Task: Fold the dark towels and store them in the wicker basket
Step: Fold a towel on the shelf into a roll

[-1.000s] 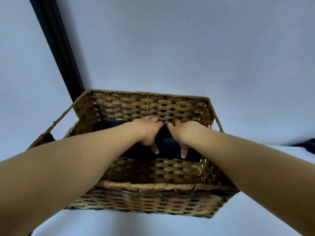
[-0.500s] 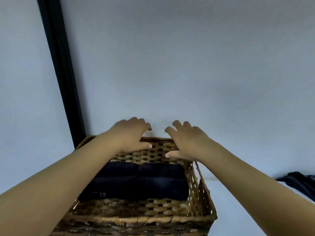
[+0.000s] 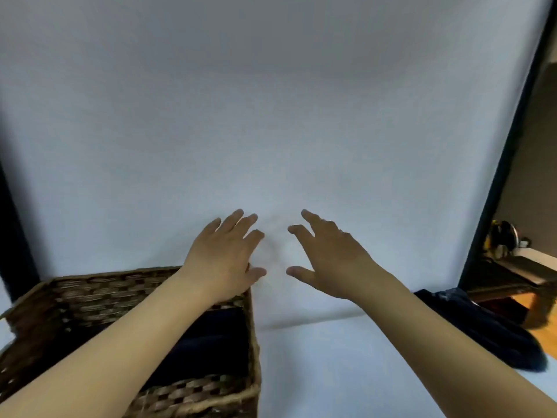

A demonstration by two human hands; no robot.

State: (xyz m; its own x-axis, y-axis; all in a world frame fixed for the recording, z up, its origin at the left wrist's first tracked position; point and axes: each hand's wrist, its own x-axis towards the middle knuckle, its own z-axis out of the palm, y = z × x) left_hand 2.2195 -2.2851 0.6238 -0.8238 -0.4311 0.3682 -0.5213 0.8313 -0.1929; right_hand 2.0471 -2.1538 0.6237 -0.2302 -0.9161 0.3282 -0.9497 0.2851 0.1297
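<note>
Your left hand [image 3: 224, 254] and right hand [image 3: 328, 260] reach forward palm-down, fingers [image 3: 238, 220] spread and holding nothing, side by side above the white bench [image 3: 316, 357]. The wicker basket [image 3: 254, 342] sits lower left with folded dark towels [image 3: 211, 339] inside, lying crosswise. Another dark towel [image 3: 482, 327] lies crumpled at the right.

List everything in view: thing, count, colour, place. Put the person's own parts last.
wicker basket: one, brown, lower left on the white surface.
folded towels: count unclear, dark navy, inside the basket.
loose towel: one heap, dark navy, right edge of the white surface.
backdrop: one, white, behind and under everything.
frame posts: two, black, at the left and right edges of the backdrop.
furniture: dark, blurred, far right.
left hand: open, empty, above the basket's far right corner.
right hand: open, empty, above the white surface.
</note>
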